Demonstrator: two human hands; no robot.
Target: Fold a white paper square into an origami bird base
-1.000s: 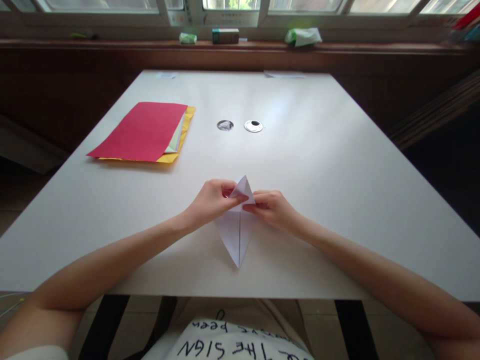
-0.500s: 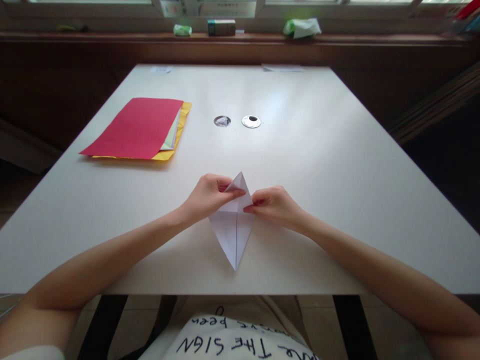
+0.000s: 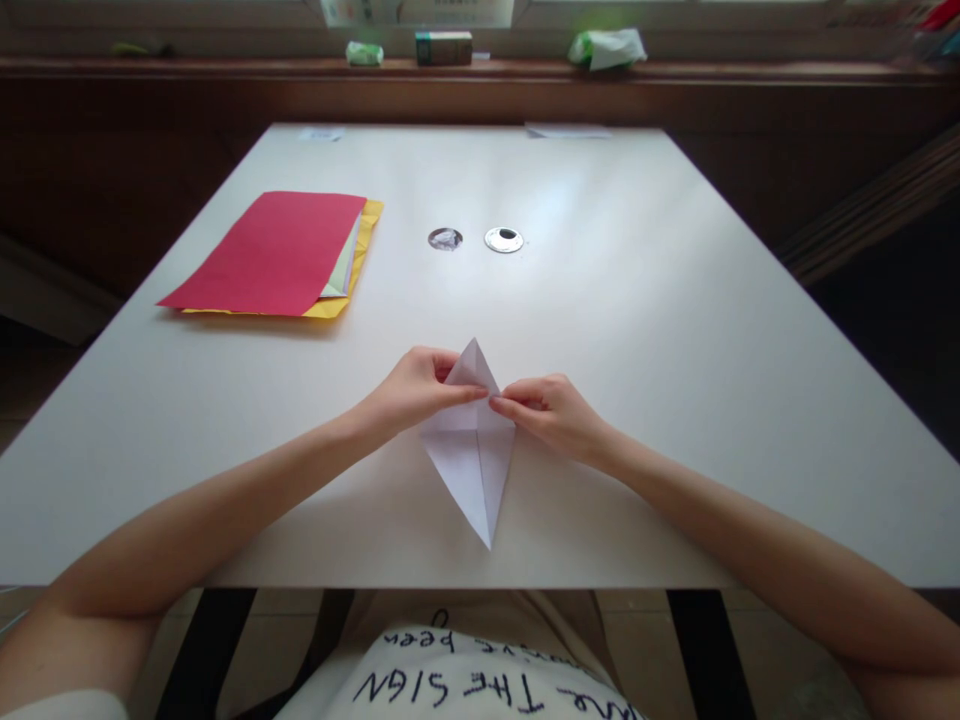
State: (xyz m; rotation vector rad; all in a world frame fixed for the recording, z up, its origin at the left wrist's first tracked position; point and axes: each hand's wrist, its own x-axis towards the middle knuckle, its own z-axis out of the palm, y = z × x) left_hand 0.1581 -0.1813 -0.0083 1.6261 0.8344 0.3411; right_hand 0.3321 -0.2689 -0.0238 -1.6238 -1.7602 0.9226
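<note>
A white folded paper [image 3: 472,470], shaped like a long diamond with creases down its middle and across it, is held just above the near part of the table. My left hand [image 3: 420,388] pinches its upper left side, with the thumb lying across the front and the other fingers partly hidden behind. On the upper right edge, my right hand [image 3: 551,408] pinches the paper between thumb and forefinger, close to the left thumb tip. One point of the paper faces away from me and the longer one faces my body.
Red sheets [image 3: 270,250] lie over a yellow paper [image 3: 371,235] at the table's left. Two round metallic discs, a dark one [image 3: 445,239] and a shinier one [image 3: 503,239], lie beyond my hands. A small box [image 3: 444,48] and a tissue pack [image 3: 607,48] stand on the ledge.
The paper has turned slightly, its near point swinging right and its far point left. My right hand's fingertips have moved a little up along the edge.
</note>
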